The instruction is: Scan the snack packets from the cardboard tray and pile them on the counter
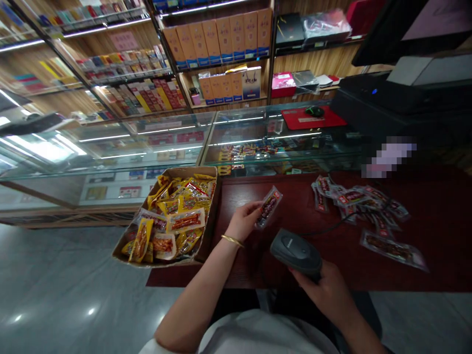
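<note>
My left hand pinches the edge of a small clear snack packet with dark contents and a red label, held over the dark red desk. My right hand is wrapped round a grey barcode scanner, whose head points up and left toward the packet. A cardboard box stands to the left of my left hand, filled with yellow and clear snack packets. Right of the scanner lies a loose pile of similar dark snack packets, with a longer clear packet just in front of it.
A black cable runs across the desk to the pile. Behind the desk stands a glass display counter bearing a red mouse pad and a mouse. Dark machine housing rises at the right. Stocked shelves line the wall.
</note>
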Action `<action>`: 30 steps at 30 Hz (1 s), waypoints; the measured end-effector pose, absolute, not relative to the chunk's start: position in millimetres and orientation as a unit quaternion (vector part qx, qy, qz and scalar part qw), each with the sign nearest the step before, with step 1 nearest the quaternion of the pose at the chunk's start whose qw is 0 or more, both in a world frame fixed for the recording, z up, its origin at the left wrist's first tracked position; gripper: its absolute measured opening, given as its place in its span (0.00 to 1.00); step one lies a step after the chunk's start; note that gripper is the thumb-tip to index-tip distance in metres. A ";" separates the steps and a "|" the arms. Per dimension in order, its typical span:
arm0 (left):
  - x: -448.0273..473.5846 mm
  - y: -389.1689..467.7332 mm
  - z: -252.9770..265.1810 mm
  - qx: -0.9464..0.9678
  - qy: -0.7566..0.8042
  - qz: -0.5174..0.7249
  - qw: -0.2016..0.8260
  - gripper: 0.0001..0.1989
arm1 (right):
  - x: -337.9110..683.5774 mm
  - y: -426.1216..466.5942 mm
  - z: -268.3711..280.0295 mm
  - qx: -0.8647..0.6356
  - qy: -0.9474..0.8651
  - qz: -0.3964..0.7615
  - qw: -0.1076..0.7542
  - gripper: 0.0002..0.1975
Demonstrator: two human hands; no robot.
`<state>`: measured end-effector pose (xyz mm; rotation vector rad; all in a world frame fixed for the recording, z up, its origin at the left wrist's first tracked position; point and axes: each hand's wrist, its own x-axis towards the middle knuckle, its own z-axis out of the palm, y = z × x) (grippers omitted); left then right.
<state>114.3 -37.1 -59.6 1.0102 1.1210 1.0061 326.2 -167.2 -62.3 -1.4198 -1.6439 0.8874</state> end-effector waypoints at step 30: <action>4.0 32.0 39.6 0.742 0.630 0.183 0.141 0.17 | 321.4 -169.7 -76.2 -0.624 -0.513 0.386 0.446 0.10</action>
